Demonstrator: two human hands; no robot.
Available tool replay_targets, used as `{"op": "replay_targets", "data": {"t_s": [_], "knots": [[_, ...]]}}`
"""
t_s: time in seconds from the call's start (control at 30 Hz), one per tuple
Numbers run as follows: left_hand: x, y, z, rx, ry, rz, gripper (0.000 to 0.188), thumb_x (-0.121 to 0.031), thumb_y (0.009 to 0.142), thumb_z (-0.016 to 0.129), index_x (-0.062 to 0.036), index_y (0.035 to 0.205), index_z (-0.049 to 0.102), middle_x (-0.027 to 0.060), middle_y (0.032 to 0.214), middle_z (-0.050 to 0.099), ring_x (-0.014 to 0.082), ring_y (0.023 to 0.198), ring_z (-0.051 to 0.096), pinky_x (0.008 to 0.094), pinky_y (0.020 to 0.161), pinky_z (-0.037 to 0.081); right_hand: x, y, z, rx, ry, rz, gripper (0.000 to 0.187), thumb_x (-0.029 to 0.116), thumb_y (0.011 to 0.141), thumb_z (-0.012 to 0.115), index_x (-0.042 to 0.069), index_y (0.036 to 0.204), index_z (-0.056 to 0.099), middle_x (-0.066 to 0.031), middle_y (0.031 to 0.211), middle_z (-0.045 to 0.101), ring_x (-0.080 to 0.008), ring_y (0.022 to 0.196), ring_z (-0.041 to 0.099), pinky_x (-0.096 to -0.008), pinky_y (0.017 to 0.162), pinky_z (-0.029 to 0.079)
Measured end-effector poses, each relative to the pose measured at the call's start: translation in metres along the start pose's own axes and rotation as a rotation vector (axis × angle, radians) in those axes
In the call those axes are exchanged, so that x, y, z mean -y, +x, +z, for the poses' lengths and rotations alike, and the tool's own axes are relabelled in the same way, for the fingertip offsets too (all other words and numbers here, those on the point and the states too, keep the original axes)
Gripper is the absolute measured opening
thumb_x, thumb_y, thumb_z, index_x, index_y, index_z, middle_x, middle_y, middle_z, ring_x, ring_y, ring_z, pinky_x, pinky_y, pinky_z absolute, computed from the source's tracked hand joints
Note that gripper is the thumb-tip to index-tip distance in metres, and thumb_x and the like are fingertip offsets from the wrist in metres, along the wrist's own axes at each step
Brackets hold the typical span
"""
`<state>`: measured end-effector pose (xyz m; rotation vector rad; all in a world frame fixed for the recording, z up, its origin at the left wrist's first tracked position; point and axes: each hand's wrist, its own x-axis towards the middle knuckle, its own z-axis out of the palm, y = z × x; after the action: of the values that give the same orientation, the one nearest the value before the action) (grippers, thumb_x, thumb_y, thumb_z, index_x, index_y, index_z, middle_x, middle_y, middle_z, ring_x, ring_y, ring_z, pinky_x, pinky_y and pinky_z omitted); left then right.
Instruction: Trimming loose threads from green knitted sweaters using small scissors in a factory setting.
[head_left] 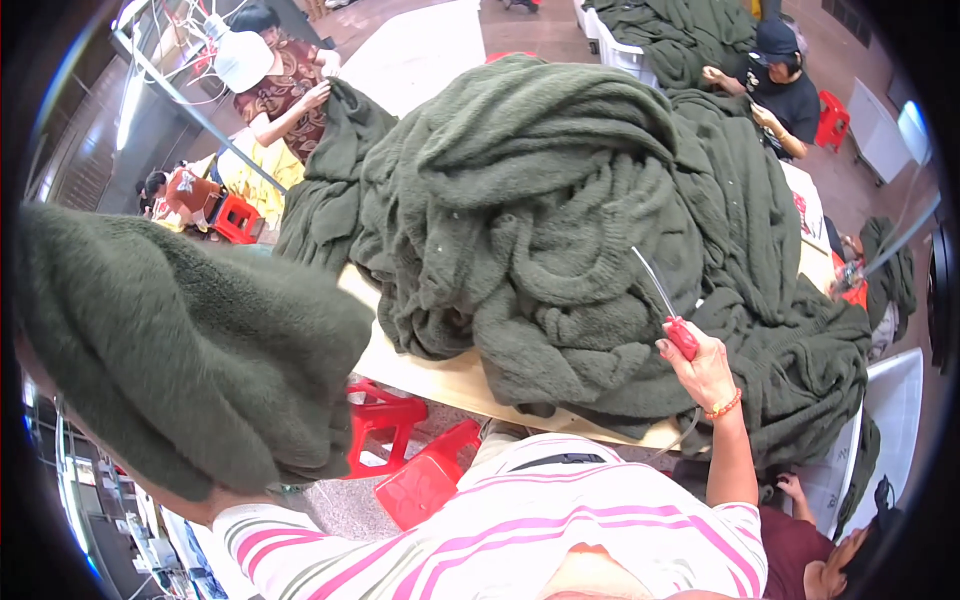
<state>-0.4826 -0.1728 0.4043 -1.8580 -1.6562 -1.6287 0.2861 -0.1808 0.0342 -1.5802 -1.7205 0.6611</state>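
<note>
Pale tabletop [415, 372] bears heaped green knitwear [560, 250]; the right hand [707, 372] clasps a red-handled tool [681, 337], likely for control; draped cloth [190, 350] hides the left hand, whose grip I cannot tell.

Table [432, 378]: pale wood top, bare strip along near edge. Dark green knitwear [560, 230] heaped over the middle, highest there, folds spreading toward left and right edges; near right corner covered. Far left part [425, 50] white; covering or tabletop, cannot tell. White, red-marked piece [806, 192] at right edge, beside the knitwear; kind unclear.
</note>
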Motion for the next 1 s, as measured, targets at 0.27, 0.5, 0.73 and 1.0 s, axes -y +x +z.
{"op": "replay_targets", "data": {"t_s": [0.27, 0.5, 0.73, 1.0], "knots": [[0.175, 0.074, 0.045, -0.331, -0.607, -0.462, 0.037, -0.002, 0.091, 0.058, 0.0078, 0.126, 0.052, 0.0135, 0.124, 0.058, 0.0193, 0.110, 0.054, 0.0298, 0.093, 0.047, 0.023, 0.064, 0.074, 0.035, -0.060, 0.101, 0.028, 0.017, 0.087, 0.068, -0.003, 0.106, 0.062, -0.0078, 0.072, 0.065, -0.0116, 0.057, 0.060, -0.0281, 0.052, 0.051], [0.325, 0.108, 0.256, -0.283, -0.870, -0.497, 0.025, 0.000, 0.091, 0.056, 0.0062, 0.115, 0.056, 0.0159, 0.121, 0.057, 0.0261, 0.111, 0.057, 0.0411, 0.092, 0.054, 0.058, 0.105, 0.119, -0.100, -0.009, 0.442, 0.023, 0.016, 0.087, 0.066, -0.001, 0.102, 0.062, -0.0096, 0.066, 0.064, -0.0163, 0.051, 0.062, -0.0295, 0.049, 0.048], [0.279, 0.032, 0.431, 0.414, -1.246, -0.671, 0.053, -0.018, 0.101, 0.043, 0.0019, 0.146, 0.024, 0.0230, 0.146, 0.034, 0.0322, 0.135, 0.036, 0.0437, 0.115, 0.029, 0.065, 0.111, 0.119, -0.215, 0.032, 0.472, 0.026, 0.012, 0.090, 0.066, -0.003, 0.110, 0.060, -0.0039, 0.085, 0.065, -0.0096, 0.072, 0.061, -0.0261, 0.067, 0.051], [-0.016, -0.136, 0.514, 1.474, -1.288, -0.389, 0.035, -0.005, 0.088, 0.055, 0.0066, 0.121, 0.055, 0.0203, 0.109, 0.065, 0.0282, 0.100, 0.066, 0.0366, 0.080, 0.057, 0.047, 0.079, 0.080, -0.422, -0.206, 0.447, 0.025, 0.025, 0.089, 0.066, 0.003, 0.101, 0.063, -0.0071, 0.076, 0.066, -0.0157, 0.070, 0.063, -0.0302, 0.067, 0.050]]}}
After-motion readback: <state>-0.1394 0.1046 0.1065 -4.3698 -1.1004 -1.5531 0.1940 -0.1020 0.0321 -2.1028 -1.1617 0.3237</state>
